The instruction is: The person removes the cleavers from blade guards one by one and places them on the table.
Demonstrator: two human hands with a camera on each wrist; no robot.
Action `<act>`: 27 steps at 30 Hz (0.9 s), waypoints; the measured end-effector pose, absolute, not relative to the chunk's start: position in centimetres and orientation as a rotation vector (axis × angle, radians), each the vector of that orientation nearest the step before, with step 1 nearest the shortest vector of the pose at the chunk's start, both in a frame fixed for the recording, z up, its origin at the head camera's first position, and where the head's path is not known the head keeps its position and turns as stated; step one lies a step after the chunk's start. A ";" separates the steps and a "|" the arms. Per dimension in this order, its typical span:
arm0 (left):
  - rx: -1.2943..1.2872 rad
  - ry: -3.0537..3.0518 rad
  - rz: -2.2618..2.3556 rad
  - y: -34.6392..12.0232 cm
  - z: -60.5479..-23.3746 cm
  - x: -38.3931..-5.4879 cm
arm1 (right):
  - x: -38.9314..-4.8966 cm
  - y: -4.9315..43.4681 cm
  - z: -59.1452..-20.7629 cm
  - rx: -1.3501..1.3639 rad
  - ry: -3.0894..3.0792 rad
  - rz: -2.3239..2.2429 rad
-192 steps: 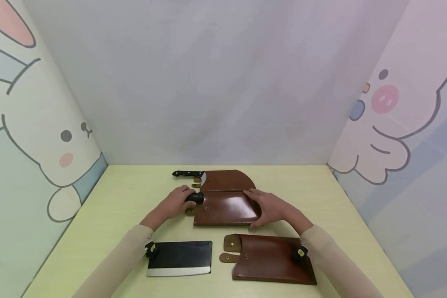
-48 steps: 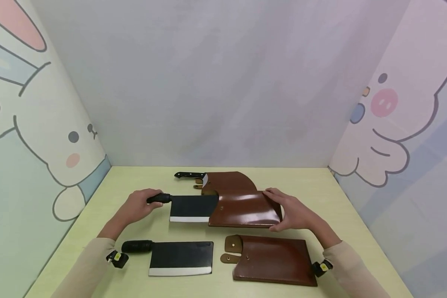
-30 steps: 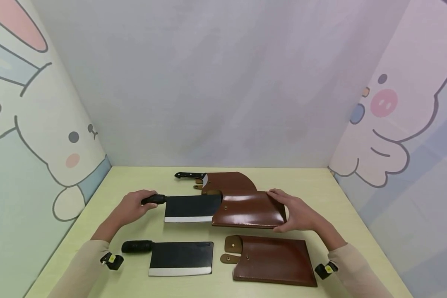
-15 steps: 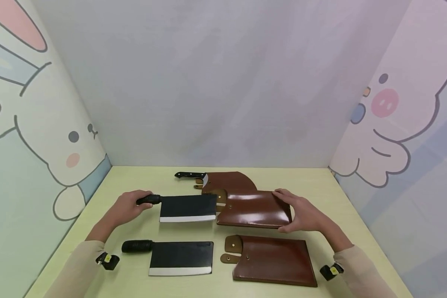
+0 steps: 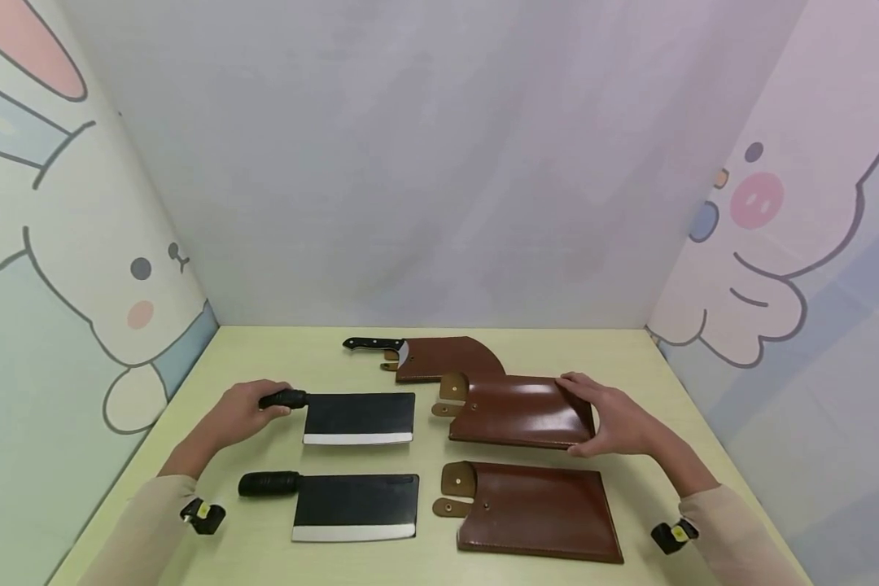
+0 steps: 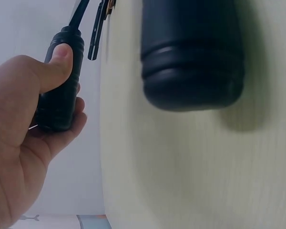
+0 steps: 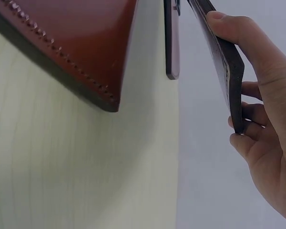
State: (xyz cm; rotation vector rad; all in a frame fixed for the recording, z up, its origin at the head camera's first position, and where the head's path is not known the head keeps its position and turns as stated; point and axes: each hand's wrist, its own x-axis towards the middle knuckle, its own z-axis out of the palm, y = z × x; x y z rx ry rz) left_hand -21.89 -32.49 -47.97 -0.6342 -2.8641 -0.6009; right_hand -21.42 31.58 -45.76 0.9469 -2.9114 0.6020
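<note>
My left hand [image 5: 240,413] grips the black handle of a cleaver [image 5: 359,417], whose dark blade with a bright edge points right, out of any cover. In the left wrist view the thumb lies along that ridged handle [image 6: 62,81]. My right hand [image 5: 615,417] holds a glossy brown leather sheath [image 5: 520,411] by its right end, thumb at the lower corner and fingers at the upper. Its snap flap and strap hang open toward the blade, with a gap between sheath and blade tip. The right wrist view shows the fingers round the sheath's end [image 7: 233,71].
Nearer me lie a second cleaver [image 5: 355,506], handle to the left, and a second brown sheath [image 5: 538,513] with its flap open. Behind, a smaller knife with a black handle [image 5: 372,343] sits in a brown sheath [image 5: 447,358]. A grey wall [image 5: 432,203] stands behind the table.
The cleaver has been drawn out of the sheath to the left. My hands have moved apart, the sheath going right, and the blade has come fully free of it.
</note>
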 end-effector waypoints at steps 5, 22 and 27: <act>-0.639 -2.883 -0.593 -32.5 -48.6 -21.9 | -21.6 32.0 -46.4 0.935 -2.935 0.585; -0.633 -2.925 -0.558 -32.2 -50.2 -22.1 | -22.4 32.4 -47.6 0.950 -3.017 0.576; -0.609 -2.960 -0.558 -32.0 -50.2 -22.1 | -22.7 32.5 -47.8 0.957 -3.038 0.557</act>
